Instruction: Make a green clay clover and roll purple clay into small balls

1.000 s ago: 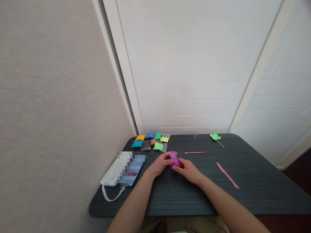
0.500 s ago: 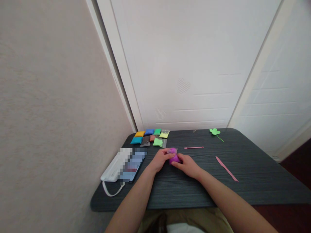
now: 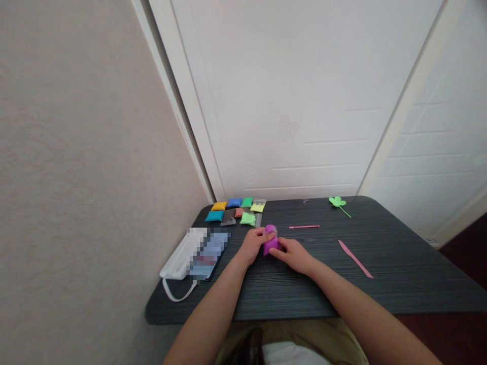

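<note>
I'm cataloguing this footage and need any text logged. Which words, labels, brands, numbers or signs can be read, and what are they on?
No text can be read anywhere.
Phone: screen pixelated, unreadable.
White device: partly pixelated, no readable marking.
Purple packet: no readable label.
Other coloured packets: too small to tell.
White panel: striped hearts and lines, no lettering.

The dark, streaked table (image 3: 300, 301) carries a cluster of coloured packets (image 3: 239, 212), a white device (image 3: 182, 258) beside a phone (image 3: 210, 253), and — farther right — a pink stick (image 3: 304, 226), a pink knife (image 3: 354, 258) and a green clover (image 3: 337, 202).
</note>
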`<state>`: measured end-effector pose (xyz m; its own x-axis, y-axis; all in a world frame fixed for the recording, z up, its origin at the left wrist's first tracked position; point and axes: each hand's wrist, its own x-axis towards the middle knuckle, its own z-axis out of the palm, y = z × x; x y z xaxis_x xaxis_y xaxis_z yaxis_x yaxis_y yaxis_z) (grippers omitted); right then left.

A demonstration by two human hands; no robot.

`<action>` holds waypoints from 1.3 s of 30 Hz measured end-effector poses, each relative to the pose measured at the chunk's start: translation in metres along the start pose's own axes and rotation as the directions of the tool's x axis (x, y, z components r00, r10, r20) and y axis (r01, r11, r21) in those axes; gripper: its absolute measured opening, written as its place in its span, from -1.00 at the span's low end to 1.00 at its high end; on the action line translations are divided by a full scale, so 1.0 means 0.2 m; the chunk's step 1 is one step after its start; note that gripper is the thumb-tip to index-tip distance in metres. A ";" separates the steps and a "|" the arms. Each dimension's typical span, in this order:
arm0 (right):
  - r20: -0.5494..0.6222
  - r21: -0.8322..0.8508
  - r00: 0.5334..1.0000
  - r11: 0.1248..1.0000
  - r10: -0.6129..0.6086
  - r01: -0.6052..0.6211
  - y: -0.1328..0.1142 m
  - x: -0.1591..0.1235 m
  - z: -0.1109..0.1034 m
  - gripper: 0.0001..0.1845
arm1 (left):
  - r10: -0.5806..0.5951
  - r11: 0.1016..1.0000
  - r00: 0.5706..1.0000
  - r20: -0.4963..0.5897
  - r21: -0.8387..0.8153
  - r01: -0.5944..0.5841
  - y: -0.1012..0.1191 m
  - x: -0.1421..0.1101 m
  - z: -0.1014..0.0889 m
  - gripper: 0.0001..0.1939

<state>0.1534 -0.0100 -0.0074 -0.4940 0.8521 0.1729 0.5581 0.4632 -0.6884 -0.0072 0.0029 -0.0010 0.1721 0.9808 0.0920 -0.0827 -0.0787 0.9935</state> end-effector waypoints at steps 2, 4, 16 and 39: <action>-0.032 0.057 0.999 0.998 0.022 -0.020 -0.01 0.01 0.00 -0.65 | 0.021 1.000 0.999 -0.047 -0.001 -0.022 -0.01 0.01 0.01 -0.74; -0.081 0.094 0.996 0.995 0.049 -0.041 -0.03 0.02 0.02 -0.63 | 0.041 0.999 0.995 -0.092 0.002 -0.041 -0.02 0.01 0.02 -0.75; -0.072 0.189 0.990 0.976 0.125 -0.109 -0.02 0.04 0.02 -0.72 | -0.073 0.981 0.979 0.191 -0.161 0.105 0.02 0.00 0.01 -0.64; 0.062 0.420 0.998 0.906 0.016 -0.041 -0.01 0.05 0.03 -0.81 | -0.081 0.952 0.978 0.191 -0.276 0.133 -0.04 0.00 0.03 -0.75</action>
<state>0.1441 -0.0037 -0.0092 -0.5249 0.8430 0.1177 0.2460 0.2827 -0.9271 -0.0009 0.0018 -0.0077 0.3629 0.9316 0.0225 -0.3270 0.1047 0.9392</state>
